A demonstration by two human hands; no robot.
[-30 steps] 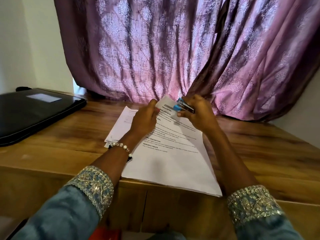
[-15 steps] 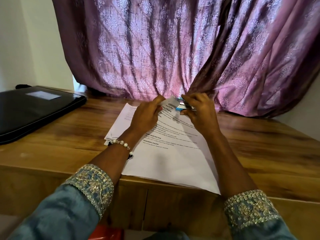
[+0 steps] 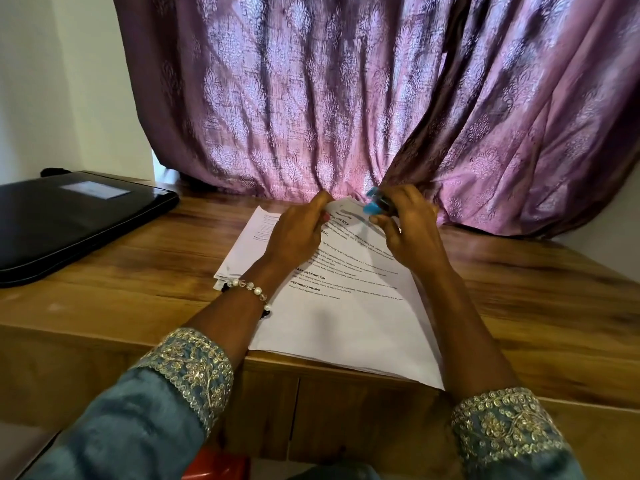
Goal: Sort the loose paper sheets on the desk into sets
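A set of printed white sheets lies in the middle of the wooden desk, its near edge overhanging the desk front. My left hand pinches the far top corner of this set and lifts it a little. My right hand grips a small blue stapler right at that raised corner. A second stack of sheets lies under and to the left of the set, partly hidden by my left wrist.
A closed black laptop sits at the desk's left end. A purple patterned curtain hangs right behind the papers and touches the desk's back edge. Bare wood spreads to the right. Something red shows below the desk front.
The blue stapler in my right hand has tilted up at the paper's top corner. My left hand keeps its pinch on that corner. The papers have not shifted.
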